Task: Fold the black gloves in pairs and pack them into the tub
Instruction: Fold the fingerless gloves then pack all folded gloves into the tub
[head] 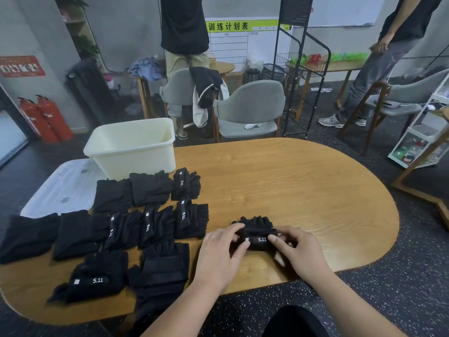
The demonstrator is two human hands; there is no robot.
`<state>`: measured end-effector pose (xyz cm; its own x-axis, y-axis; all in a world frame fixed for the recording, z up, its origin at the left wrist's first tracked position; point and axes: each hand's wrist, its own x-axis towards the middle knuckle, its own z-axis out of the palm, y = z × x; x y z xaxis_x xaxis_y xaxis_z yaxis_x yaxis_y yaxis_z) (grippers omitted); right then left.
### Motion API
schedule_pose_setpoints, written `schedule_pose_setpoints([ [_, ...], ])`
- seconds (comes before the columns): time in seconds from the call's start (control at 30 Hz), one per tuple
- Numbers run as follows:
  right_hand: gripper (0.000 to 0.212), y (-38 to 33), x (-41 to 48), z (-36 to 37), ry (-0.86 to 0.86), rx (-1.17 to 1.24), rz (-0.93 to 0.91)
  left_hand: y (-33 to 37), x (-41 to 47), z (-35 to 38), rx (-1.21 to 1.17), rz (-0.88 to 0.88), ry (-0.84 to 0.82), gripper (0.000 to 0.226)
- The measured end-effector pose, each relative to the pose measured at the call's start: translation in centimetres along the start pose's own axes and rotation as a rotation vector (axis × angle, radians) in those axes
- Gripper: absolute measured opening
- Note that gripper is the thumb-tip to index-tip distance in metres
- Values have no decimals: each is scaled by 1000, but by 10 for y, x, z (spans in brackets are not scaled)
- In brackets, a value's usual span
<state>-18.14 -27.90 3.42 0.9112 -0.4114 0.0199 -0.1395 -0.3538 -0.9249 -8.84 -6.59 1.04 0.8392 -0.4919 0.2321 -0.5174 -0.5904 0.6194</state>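
Observation:
A folded black glove pair (258, 233) with a white "5.11" mark lies on the wooden table (303, 190) near its front edge. My left hand (220, 254) grips its left end and my right hand (297, 249) grips its right end, thumbs pressing on the strap. Several more black gloves (150, 222) lie in rows to the left, some folded, some flat. The cream tub (132, 144) stands at the table's far left, and nothing shows inside it from here.
A clear plastic lid (63, 188) lies left of the tub, half off the table. Two grey chairs (245, 108) stand behind the table. Two people stand at the back. A black wire rack (301, 69) and a white shelf unit (422, 132) stand on the right.

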Motion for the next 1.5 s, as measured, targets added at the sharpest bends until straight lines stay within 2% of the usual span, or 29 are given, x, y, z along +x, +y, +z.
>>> schedule_pose_setpoints([
  [0.2,16,1,3,5,82,-3,31,2,-1,-1,28,70,-21,39],
  [0.33,20,9,5,13,164,-147,26,-4,1,8,83,80,-3,31],
  [0.43,27,21,5,21,277,-443,-80,-7,1,15,190,132,49,31],
  [0.53,35,28,3,25,339,-557,-284,-8,2,18,243,141,65,30],
  [0.57,38,29,1,26,306,-616,-356,-9,3,18,250,138,62,30],
  [0.63,52,30,0,28,124,-782,-417,-8,3,18,274,130,45,35],
  [0.7,64,31,3,30,-60,-910,-395,-5,4,16,315,111,8,44],
  [0.77,70,30,6,30,-153,-986,-327,1,3,13,352,103,-58,54],
  [0.87,68,28,10,30,-174,-1021,-288,7,1,7,363,192,-145,72],
  [0.97,71,29,10,30,-195,-1028,-278,10,-1,7,366,277,-231,71],
  [1.07,70,26,6,28,-171,-990,-309,12,0,9,410,232,-322,70],
  [1.2,66,23,-2,28,-92,-988,-335,13,3,11,437,213,-361,72],
  [1.5,67,26,9,29,-134,-958,-234,13,10,13,438,208,-375,70],
])
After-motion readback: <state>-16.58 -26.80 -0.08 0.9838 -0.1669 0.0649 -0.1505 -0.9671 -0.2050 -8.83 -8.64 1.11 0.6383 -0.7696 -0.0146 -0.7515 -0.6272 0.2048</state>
